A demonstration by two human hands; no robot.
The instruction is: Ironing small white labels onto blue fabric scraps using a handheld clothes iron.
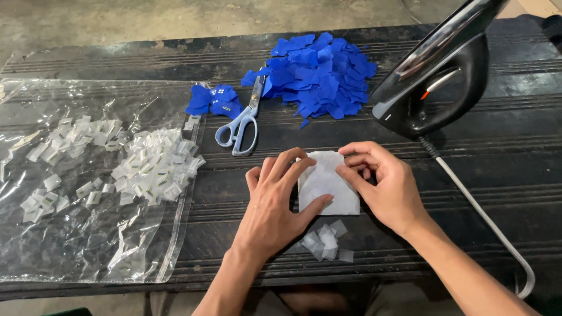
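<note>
Both of my hands rest on a small white piece of fabric (328, 184) lying flat on the dark table (480, 187). My left hand (275, 205) presses its left side, thumb across the lower edge. My right hand (383, 187) pinches its upper right edge with the fingertips. Just below the fabric lies a small cluster of translucent white squares (326, 241).
An upright black iron (436, 79) stands at the right, its cord (486, 219) trailing to the table's front edge. Scissors (241, 120) lie beside a big pile of blue scraps (319, 76) and a smaller blue pile (213, 100). A clear plastic bag (88, 234) under several white pieces (152, 167) covers the left.
</note>
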